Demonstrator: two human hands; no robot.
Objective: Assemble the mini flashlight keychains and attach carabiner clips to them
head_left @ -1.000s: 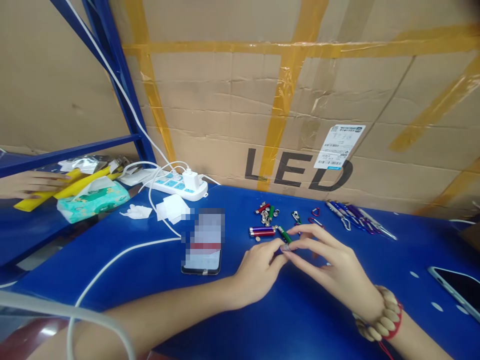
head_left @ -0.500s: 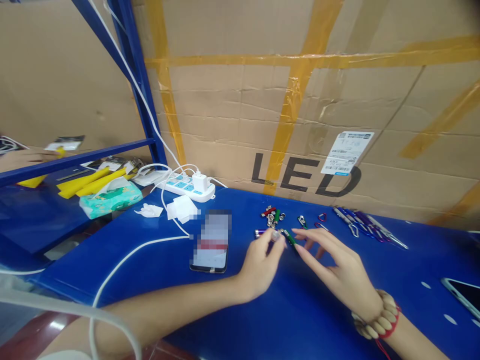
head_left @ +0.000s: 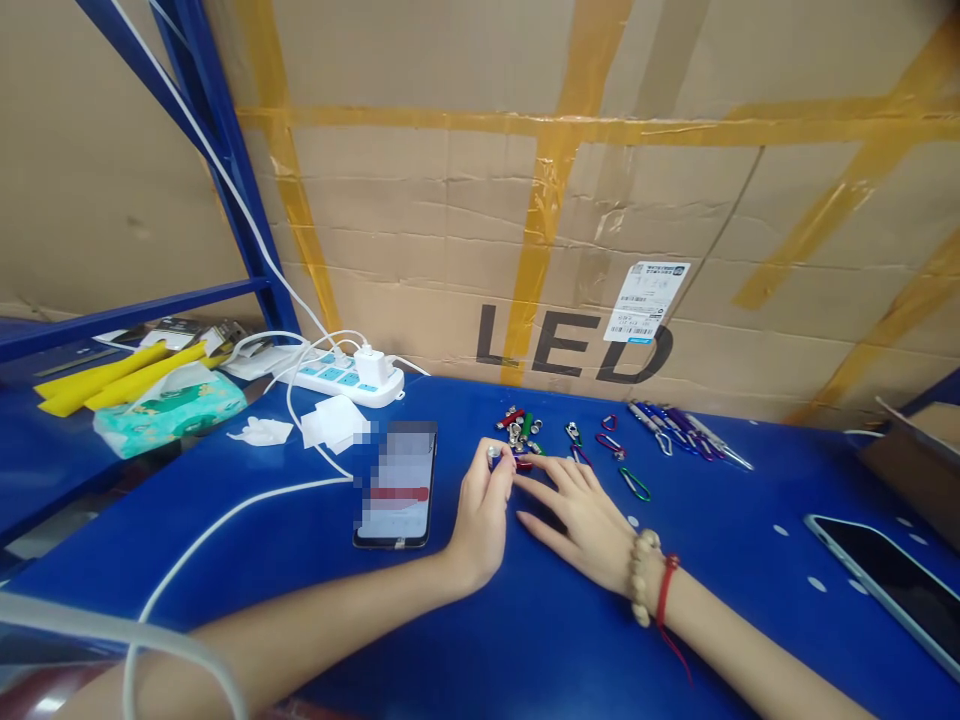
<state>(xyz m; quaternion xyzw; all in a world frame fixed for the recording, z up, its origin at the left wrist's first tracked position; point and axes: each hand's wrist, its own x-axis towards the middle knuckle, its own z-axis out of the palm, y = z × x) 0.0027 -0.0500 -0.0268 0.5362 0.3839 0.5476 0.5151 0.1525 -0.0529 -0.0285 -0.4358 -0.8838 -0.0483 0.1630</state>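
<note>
My left hand (head_left: 482,515) is closed around a small blue metal tube (head_left: 495,458) with a silver end, possibly a mini flashlight; most of it is hidden by the fingers. My right hand (head_left: 581,510) lies low over the table with its fingers spread, fingertips close to a small red piece (head_left: 523,462). I cannot tell whether they touch it. Just beyond both hands is a loose pile of small parts: a red tube (head_left: 512,419), a green tube (head_left: 527,426) and silver bits (head_left: 514,433). A green carabiner (head_left: 635,484) rests right of my right hand, near a red carabiner (head_left: 609,445).
Several blue, purple and silver pen-like tubes (head_left: 694,435) lie at the back right. A phone (head_left: 397,490) is left of my hands, another phone (head_left: 889,590) at right. Behind stand a power strip (head_left: 349,378) and a large cardboard box (head_left: 420,250); white cables (head_left: 225,522) cross the left side.
The view has swung right. The fingers of my left hand now hold the blue tube upright. My right hand has flattened toward the pile, and a green carabiner now lies apart on the table.
</note>
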